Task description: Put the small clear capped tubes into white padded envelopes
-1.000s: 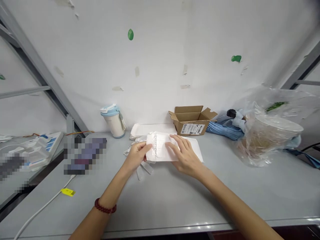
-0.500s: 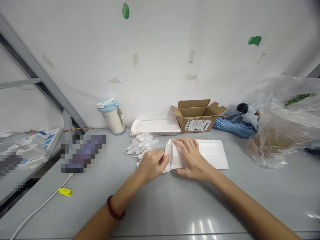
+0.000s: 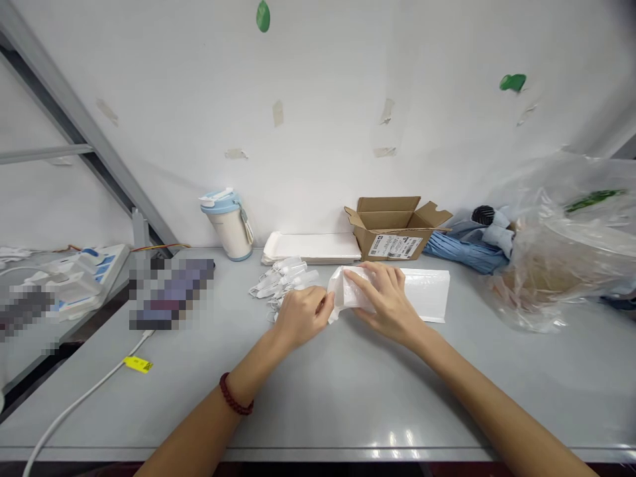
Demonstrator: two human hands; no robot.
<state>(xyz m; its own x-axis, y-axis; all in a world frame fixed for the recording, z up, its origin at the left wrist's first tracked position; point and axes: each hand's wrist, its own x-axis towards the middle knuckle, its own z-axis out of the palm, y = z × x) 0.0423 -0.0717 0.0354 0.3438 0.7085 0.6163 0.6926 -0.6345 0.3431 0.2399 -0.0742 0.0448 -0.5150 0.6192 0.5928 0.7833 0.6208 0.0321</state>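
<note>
Grey table (image 3: 318,397), two hands, one envelope (image 3: 427,295)

Nothing is reading out clearly for you here: the cardboard box (image 3: 365,246) is wearing a white label (image 3: 396,246) on its front, and that label is showing you rows of dark print and some dense black blocks, all coming through too small to make out. Over on your left, the white cable (image 3: 89,391) is carrying a yellow tag (image 3: 138,364), which is displaying a dark, code-like patch towards one end and tiny marks beside it, again staying below what you are able to read. No words, brand or number are resolving.
</note>
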